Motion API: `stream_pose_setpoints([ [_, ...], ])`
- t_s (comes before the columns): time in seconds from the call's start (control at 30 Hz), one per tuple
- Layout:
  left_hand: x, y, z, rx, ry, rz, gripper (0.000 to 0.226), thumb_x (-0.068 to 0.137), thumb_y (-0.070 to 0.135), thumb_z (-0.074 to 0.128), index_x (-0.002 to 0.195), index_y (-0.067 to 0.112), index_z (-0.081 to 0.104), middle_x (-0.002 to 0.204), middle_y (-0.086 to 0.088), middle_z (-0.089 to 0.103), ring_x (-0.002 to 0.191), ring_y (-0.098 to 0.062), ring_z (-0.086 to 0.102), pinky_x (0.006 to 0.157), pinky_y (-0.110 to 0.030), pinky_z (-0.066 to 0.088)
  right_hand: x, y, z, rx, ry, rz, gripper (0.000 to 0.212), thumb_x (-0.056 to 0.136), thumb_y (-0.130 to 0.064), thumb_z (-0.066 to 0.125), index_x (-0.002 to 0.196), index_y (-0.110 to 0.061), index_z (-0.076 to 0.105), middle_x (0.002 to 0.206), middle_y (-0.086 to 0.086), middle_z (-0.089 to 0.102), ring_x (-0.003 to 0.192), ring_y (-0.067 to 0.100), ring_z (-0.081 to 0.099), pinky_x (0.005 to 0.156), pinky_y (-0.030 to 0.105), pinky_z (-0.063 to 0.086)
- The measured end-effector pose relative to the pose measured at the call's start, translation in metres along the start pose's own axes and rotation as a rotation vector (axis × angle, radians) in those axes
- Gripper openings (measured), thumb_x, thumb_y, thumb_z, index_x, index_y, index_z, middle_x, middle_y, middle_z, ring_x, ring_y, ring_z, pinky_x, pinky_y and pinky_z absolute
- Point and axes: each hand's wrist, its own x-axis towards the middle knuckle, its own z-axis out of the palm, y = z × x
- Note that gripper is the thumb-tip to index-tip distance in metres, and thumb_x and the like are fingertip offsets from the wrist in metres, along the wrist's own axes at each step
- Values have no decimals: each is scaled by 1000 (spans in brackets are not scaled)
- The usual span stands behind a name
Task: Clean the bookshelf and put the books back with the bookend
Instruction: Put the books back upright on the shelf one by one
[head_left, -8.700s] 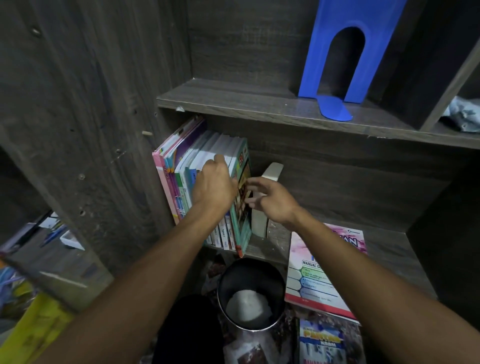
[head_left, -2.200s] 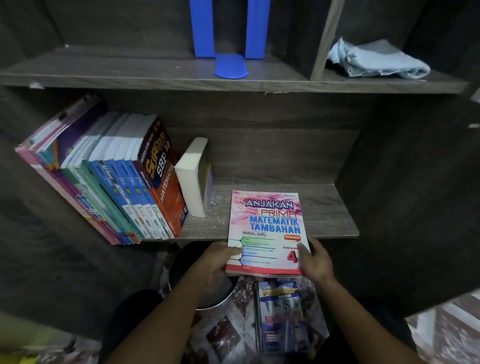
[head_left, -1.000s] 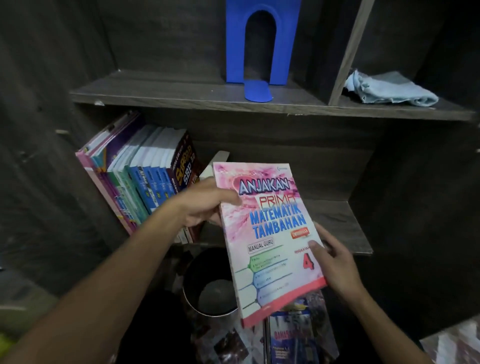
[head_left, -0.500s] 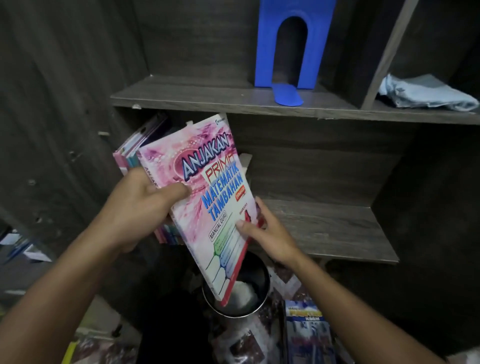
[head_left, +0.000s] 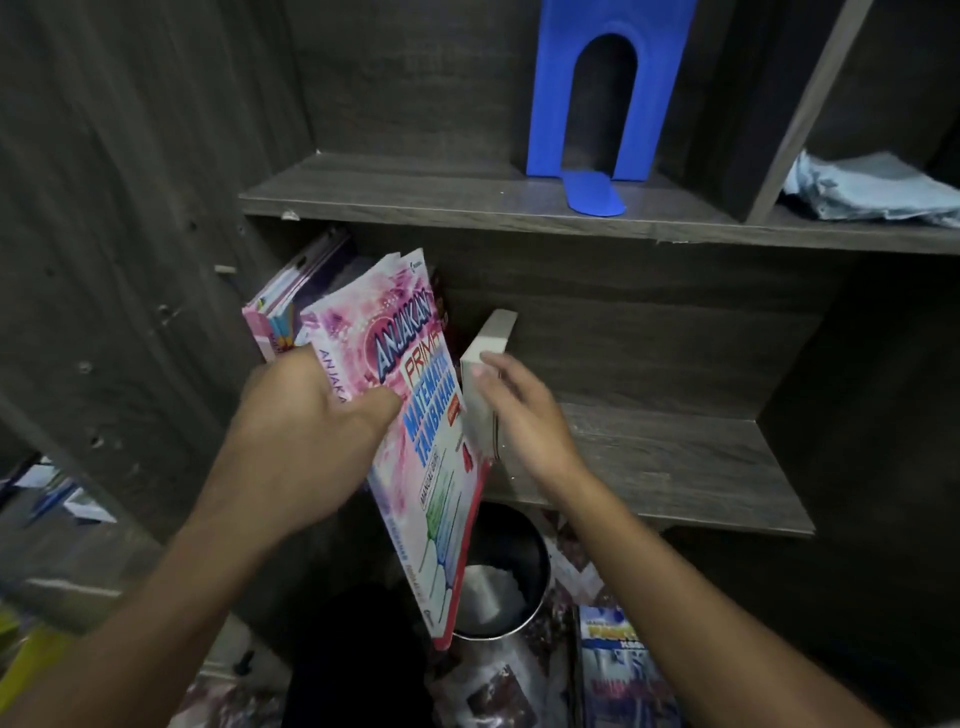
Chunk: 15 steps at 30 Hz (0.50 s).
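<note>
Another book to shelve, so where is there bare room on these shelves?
Free: lower shelf right of the white book; upper shelf left of the bookend. Crowded: lower shelf's left end, with book row, pink book, left hand, right hand.

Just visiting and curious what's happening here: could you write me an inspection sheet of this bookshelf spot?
Surface: dark wooden lower shelf, books at its left.
Job's things: pink paperback maths book held tilted before row of shelved books; thick white book beside; blue metal bookend on upper shelf.
Clutter: pale blue cloth, shiny metal bin, book on floor.
Grippers: left hand grips pink book; right hand on white book, grip blurred.
Cables: nothing seen.
Surroundings: dark wood cabinet walls.
</note>
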Motion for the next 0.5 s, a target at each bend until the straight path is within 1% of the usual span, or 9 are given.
stream_pose_setpoints([
  [0.03, 1, 2, 4, 24, 23, 12, 20, 83, 19, 65, 70, 4, 62, 60, 4, 65, 55, -7, 60, 50, -19, 45, -21, 0, 3, 76, -62, -6, 42, 97, -33, 60, 137, -26, 51, 135, -20, 49, 121, -16, 49, 92, 7, 40],
  [0.07, 2, 2, 8, 47, 53, 28, 28, 83, 18, 65, 62, 3, 56, 51, 6, 59, 50, -8, 55, 43, -14, 37, -42, 4, 8, 120, -137, 15, 51, 92, -33, 67, 139, -26, 48, 136, -25, 47, 120, -22, 45, 93, 4, 38],
  [0.13, 8, 4, 16, 99, 113, 46, 42, 83, 15, 65, 51, 6, 40, 39, 4, 45, 42, -10, 46, 41, -14, 34, -76, 27, 21, 15, -285, 2, 88, 76, -51, 79, 150, -34, 36, 153, -28, 29, 136, -20, 26, 111, 13, 30],
  [0.2, 15, 5, 24, 154, 140, 70, 44, 85, 15, 64, 51, 10, 37, 42, 5, 41, 42, -7, 41, 40, -13, 32, -80, 47, 37, -136, -295, 25, 102, 72, -48, 82, 155, -40, 22, 160, -25, 18, 143, -15, 16, 120, 27, 28],
  [0.27, 21, 3, 33, 193, 138, 96, 41, 89, 15, 62, 56, 14, 39, 50, 3, 44, 45, -6, 43, 40, -10, 34, -67, 62, 49, -122, -275, 42, 100, 78, -28, 79, 156, -41, 18, 158, -19, 29, 143, -5, 28, 117, 38, 35],
  [0.33, 28, -1, 39, 195, 128, 110, 28, 92, 16, 61, 67, 12, 48, 60, 5, 50, 50, -4, 47, 41, -6, 35, -51, 72, 55, -146, -268, 42, 99, 79, -21, 72, 156, -41, 14, 156, -11, 37, 142, 7, 37, 115, 39, 38],
  [0.4, 37, -4, 46, 166, 132, 91, 12, 94, 20, 59, 94, 8, 59, 78, 6, 59, 61, -7, 55, 41, -5, 35, -34, 78, 56, -171, -271, 21, 95, 85, -13, 66, 157, -41, 10, 158, -12, 32, 142, 6, 36, 112, 29, 40],
  [0.47, 48, -10, 57, 115, 133, 60, 22, 95, 21, 59, 112, 7, 58, 92, 3, 64, 66, -8, 56, 44, -5, 37, -19, 86, 52, -150, -285, 11, 83, 92, -3, 59, 156, -36, 18, 155, -14, 35, 135, -1, 42, 103, 19, 45],
  [0.5, 51, -13, 63, 98, 124, 52, 25, 94, 21, 59, 115, 7, 58, 95, -1, 67, 67, -10, 58, 47, -6, 39, -10, 91, 50, -142, -268, 22, 73, 95, -1, 56, 154, -33, 28, 151, -8, 42, 127, -1, 50, 97, 16, 47],
])
